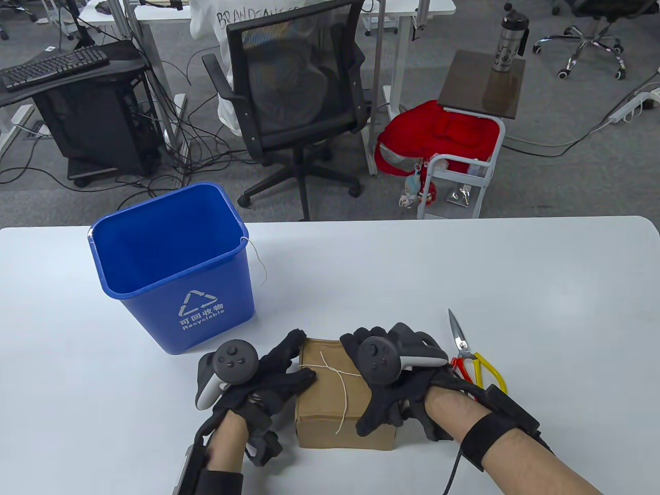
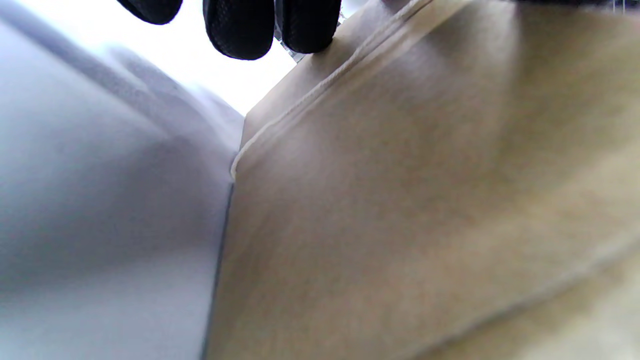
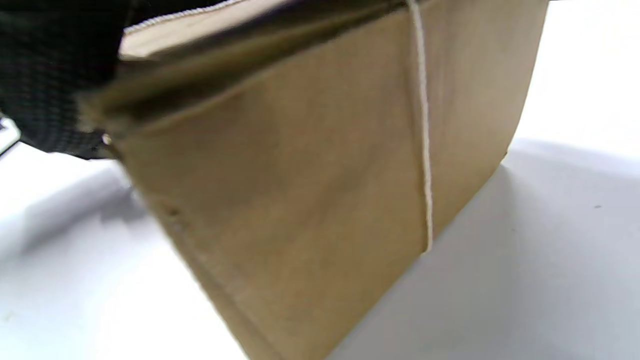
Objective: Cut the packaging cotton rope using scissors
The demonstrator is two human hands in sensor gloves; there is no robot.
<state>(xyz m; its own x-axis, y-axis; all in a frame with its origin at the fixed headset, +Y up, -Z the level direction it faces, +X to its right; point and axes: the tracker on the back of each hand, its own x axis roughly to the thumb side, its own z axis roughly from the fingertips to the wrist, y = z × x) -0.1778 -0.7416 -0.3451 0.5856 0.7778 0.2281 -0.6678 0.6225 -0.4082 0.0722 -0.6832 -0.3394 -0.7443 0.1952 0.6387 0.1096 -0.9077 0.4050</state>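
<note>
A brown cardboard box (image 1: 330,407) tied crosswise with thin white cotton rope (image 1: 340,381) stands on the white table (image 1: 464,268) near the front edge. My left hand (image 1: 278,371) rests on the box's left side, fingers spread over its top edge. My right hand (image 1: 381,381) holds the box's right side, thumb down the front corner. The left wrist view shows my fingertips (image 2: 240,30) at the box edge and the rope (image 2: 300,100); the right wrist view shows the rope (image 3: 425,150) running down a box side (image 3: 300,190). Scissors (image 1: 466,350) with yellow and red handles lie closed just right of my right hand.
A blue recycling bin (image 1: 170,268) stands at the table's left, a piece of white string (image 1: 258,263) hanging over its right rim. Beyond the table are an office chair (image 1: 294,103), a red bag on a cart (image 1: 443,139) and a desk with a keyboard.
</note>
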